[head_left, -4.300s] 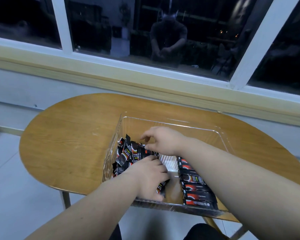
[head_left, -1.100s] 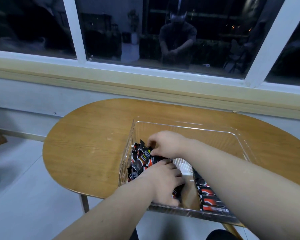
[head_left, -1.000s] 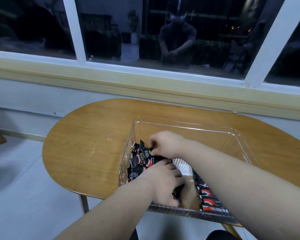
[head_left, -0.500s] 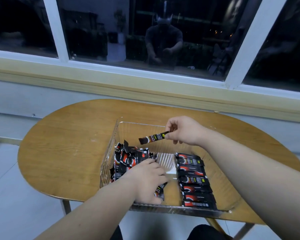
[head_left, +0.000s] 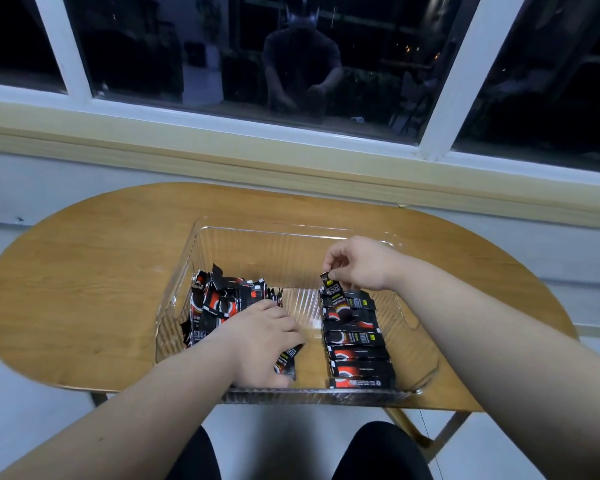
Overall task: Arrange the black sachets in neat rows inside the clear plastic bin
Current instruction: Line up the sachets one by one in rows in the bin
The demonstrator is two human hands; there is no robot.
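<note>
The right hand (head_left: 361,268) pinches a sachet (head_left: 332,287), likely to extend the row (head_left: 357,344) by the bin's (head_left: 291,231) right wall; left hand (head_left: 260,341) covers the pile (head_left: 219,303), grip unclear.

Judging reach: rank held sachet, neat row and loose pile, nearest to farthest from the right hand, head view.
1. Held sachet: pinched in the right hand.
2. Neat row: just below, bin's right side.
3. Loose pile: bin's left, by the left hand.
</note>
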